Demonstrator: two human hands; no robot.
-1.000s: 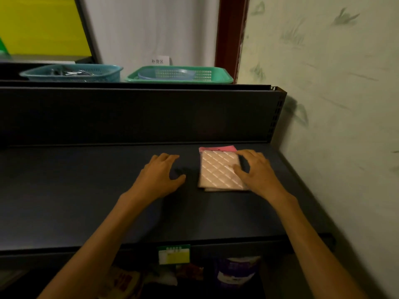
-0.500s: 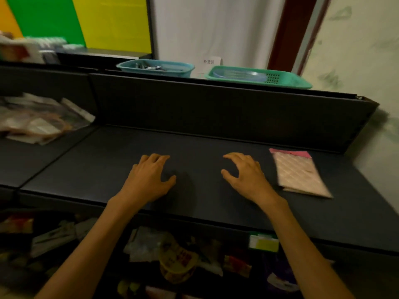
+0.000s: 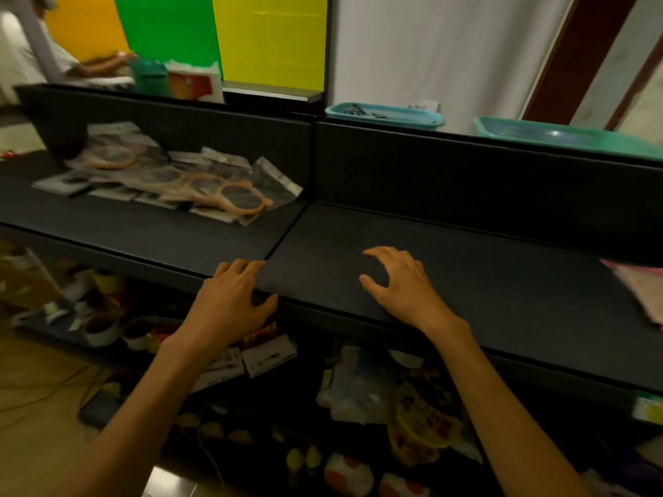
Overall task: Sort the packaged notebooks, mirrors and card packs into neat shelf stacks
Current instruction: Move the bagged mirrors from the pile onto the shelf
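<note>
My left hand now rests at the shelf front edge, its grip released and fingers spread; my right hand hovers over the shelf, grip released, holding nothing. Both have left the notebooks, which now sit far right at the frame edge. Beyond left, packaged mirrors have come into view, heaped loosely.

head view, looking down, shelf near
</note>
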